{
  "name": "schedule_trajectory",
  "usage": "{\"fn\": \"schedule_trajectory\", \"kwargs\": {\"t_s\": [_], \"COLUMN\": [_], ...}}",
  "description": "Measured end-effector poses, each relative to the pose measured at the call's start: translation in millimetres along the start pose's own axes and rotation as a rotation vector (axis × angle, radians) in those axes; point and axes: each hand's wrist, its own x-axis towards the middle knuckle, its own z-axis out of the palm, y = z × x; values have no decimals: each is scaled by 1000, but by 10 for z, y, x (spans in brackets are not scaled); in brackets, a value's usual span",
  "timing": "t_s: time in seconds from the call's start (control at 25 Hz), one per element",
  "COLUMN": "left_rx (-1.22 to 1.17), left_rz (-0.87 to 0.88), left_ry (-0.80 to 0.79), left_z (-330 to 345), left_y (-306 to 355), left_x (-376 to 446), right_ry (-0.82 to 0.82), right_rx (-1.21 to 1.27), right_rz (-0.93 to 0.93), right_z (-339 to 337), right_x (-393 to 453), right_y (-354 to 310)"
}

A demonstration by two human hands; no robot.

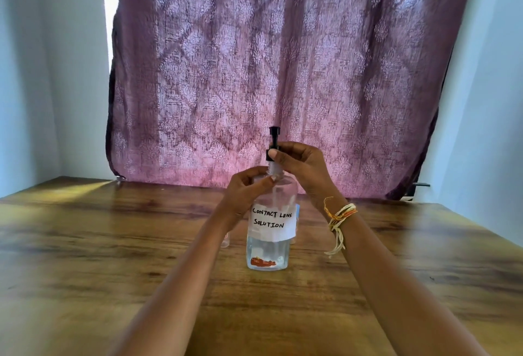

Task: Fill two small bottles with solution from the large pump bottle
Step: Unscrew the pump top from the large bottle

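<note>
Head view, left hand (249,185) steadying pump bottle (270,231), right hand (302,166) pinching collar

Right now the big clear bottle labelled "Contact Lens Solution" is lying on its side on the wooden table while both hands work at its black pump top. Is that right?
Not quite. In the head view the large pump bottle stands upright on the wooden table, not on its side. The rest holds: the left hand grips its shoulder and the right hand holds the black pump top.
</note>
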Motion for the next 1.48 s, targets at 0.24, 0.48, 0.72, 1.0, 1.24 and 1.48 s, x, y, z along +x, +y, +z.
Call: {"fn": "schedule_trajectory", "kwargs": {"t_s": [0.24, 0.48, 0.72, 1.0, 1.24, 1.48], "left_rx": [50, 306, 226, 216, 267, 248], "left_rz": [-146, -356, -717, -738, -720, -579], "left_ry": [-58, -169, -86, -69, -51, -23], "left_z": [-21, -28, 2, 72, 74, 73], "left_y": [187, 550, 652, 701, 678, 594], "left_x": [-76, -77, -98, -149, -166, -252], "right_ry": [53, 314, 652, 903, 779, 312], "right_rx": [31, 177, 157, 295, 417, -207], "right_rz": [74, 176, 50, -68, 201, 676], "right_z": [-22, 38, -174, -549, -828, -906], "right_x": [167, 308, 413, 356, 121, -373], "right_y": [-295, -597, -919, -981, -895, -233]}}
